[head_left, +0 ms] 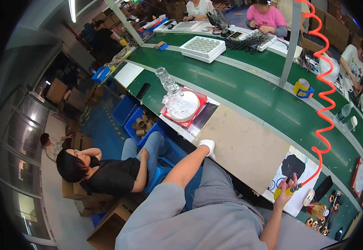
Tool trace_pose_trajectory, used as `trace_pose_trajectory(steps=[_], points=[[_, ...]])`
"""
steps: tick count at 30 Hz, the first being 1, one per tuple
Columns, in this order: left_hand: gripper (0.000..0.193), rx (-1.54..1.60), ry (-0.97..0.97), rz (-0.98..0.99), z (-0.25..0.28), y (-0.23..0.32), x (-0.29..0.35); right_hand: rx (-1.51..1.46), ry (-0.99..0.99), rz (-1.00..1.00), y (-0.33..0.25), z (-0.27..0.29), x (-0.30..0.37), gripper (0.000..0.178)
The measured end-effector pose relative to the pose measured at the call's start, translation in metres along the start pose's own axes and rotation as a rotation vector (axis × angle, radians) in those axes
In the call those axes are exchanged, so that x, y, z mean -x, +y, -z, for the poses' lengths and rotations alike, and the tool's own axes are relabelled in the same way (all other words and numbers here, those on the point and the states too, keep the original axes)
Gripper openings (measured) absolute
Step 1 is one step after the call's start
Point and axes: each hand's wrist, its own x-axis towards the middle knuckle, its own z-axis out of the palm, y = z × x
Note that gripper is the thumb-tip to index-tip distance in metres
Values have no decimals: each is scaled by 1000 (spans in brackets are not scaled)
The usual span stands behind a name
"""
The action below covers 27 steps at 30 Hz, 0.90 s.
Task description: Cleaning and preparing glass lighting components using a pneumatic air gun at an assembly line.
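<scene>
In the head view, the right hand (281, 201) curls its fingers around a yellow tool (289, 191) right of the beige board (244, 146); the coiled red hose (317, 170) presumably gives it reach. The gloved left hand (207, 147) sits at the board's near-left edge, perhaps for support; I cannot tell its fingers' spread. Farther left, clear glassware (171, 87) stands upright, probably raised for access.
</scene>
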Motion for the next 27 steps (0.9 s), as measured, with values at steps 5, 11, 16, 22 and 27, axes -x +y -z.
trace_pose_trajectory(steps=[5, 11, 16, 22, 27], points=[[73, -71, -58, 25, -7, 6, -6, 5, 48, -4, 16, 12, -4, 57], [73, 27, -153, 87, -30, 4, -23, 32, 40, 6, 20, 14, -6, 52], [67, -57, -69, 42, -16, 10, -18, 19, 64, -26, 9, 10, -4, 53], [70, -68, -144, 68, -19, 6, -27, 2, 67, 3, 13, 7, -6, 52], [70, -74, -164, 71, -20, 9, -25, 22, 90, -8, 15, 13, -3, 51]])
